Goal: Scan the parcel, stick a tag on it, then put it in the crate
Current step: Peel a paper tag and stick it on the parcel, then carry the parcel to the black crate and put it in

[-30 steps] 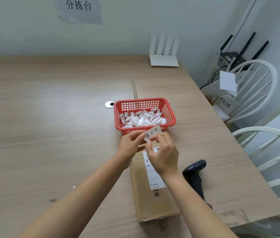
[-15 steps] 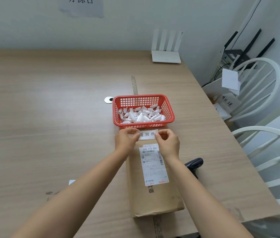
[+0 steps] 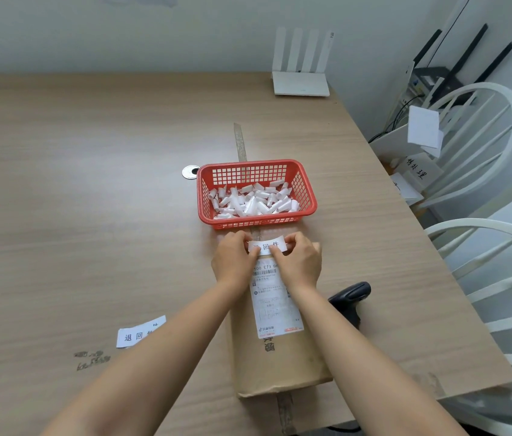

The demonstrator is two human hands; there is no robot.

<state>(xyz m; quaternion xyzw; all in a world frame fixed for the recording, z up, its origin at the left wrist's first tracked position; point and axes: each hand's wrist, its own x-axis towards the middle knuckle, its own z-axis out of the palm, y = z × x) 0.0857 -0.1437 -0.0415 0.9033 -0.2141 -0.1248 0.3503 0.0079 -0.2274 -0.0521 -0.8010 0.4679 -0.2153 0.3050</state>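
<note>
Red plastic basket point(image 3: 308, 196) of paper scraps sits just beyond the brown paper parcel point(image 3: 283, 360) on the wooden counter point(image 3: 91, 215), black scanner point(image 3: 350, 294) beside. Both hands, left point(image 3: 232, 262) and right point(image 3: 300, 262), pinch the white tag point(image 3: 267, 247), now lower against the parcel's far end.

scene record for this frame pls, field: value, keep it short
surface: wooden table
parcel: brown paper package lying flat, shipping label face up
tag: white strip held at the parcel's far end, above the label
left hand: pinching the tag's left end
right hand: pinching the tag's right end
scanner: black, on table right of parcel
basket: red, holds white paper curls
spare tag: on table, left
</note>
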